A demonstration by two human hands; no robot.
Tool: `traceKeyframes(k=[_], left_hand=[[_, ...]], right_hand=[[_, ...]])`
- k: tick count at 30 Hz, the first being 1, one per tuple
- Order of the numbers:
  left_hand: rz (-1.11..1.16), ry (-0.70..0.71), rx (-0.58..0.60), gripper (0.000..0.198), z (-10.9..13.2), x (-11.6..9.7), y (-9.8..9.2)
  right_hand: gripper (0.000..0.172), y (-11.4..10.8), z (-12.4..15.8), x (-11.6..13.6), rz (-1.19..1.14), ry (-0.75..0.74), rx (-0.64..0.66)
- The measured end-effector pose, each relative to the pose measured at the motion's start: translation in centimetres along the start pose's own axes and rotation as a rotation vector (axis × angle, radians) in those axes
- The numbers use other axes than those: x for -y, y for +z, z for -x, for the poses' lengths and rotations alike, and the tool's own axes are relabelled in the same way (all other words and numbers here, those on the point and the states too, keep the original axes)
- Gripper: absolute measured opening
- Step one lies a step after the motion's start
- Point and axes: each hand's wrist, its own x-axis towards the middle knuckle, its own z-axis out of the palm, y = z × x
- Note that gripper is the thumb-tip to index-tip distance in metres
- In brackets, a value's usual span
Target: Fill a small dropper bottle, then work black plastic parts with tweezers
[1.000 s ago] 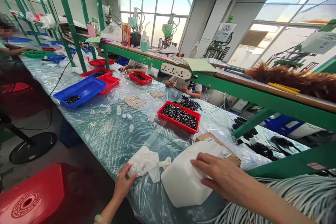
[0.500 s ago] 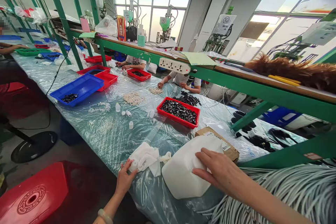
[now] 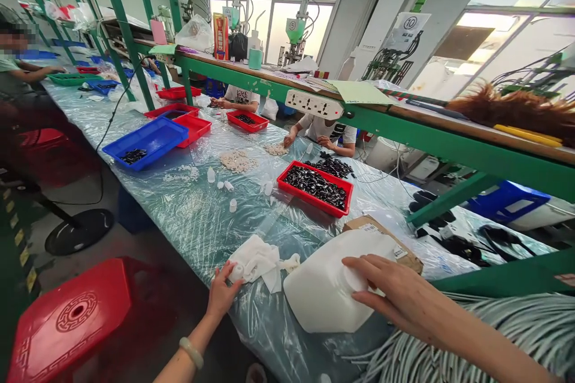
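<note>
- White plastic is filling the near edge of the bench: a big jug is resting there, just in front of a cardboard box
- The right hand is reaching over the jug, its thumb and fingers closing around the round cap
- The left hand is pinching a small white bottle, or what is looking like one, at the edge of a crumpled white cloth
- As far as progress is showing, the work is seeming midway: both hands are gripping their things, and neither is letting go yet
- The cap is sitting on the jug, but whether it is turning loose or already sitting tight, I cannot tell
- No liquid is showing outside the jug, and the level inside it is not reading clearly
- Whether the held bottle is containing anything is also staying unclear
- Farther up the bench, small white bottles are standing out of reach of both hands, near a pile of beige pieces
- Beyond the jug, a red tray is holding many black pieces, with neither hand touching it
</note>
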Motion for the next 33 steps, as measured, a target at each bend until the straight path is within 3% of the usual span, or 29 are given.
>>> traceKeyframes(k=[4, 11, 14, 20, 26, 33], left_hand=[[-0.001, -0.002, -0.01, 0.037, 0.2, -0.1, 0.1], [-0.021, -0.006, 0.002, 0.038, 0.5, -0.1, 0.2], [-0.029, 0.0, 0.007, 0.038, 0.4, -0.2, 0.1], [-0.047, 0.016, 0.011, 0.036, 0.1, -0.2, 0.0], [-0.096, 0.032, 0.023, 0.033, 0.3, -0.3, 0.0], [-0.141, 0.008, 0.02, 0.032, 0.4, -0.6, -0.1]], right_hand=[[0.03, 1.1, -0.5, 0.1, 0.02, 0.013, -0.049], [0.037, 3.0, -0.5, 2.0, 0.143, 0.217, -0.336], [0.041, 2.5, -0.3, 1.8, 0.126, 0.187, -0.283], [0.039, 0.5, -0.4, 0.1, 0.085, -0.052, -0.091], [0.033, 0.9, -0.6, 0.3, -0.064, 0.035, -0.052], [0.034, 1.8, 0.1, 1.0, -0.16, 0.151, -0.143]])
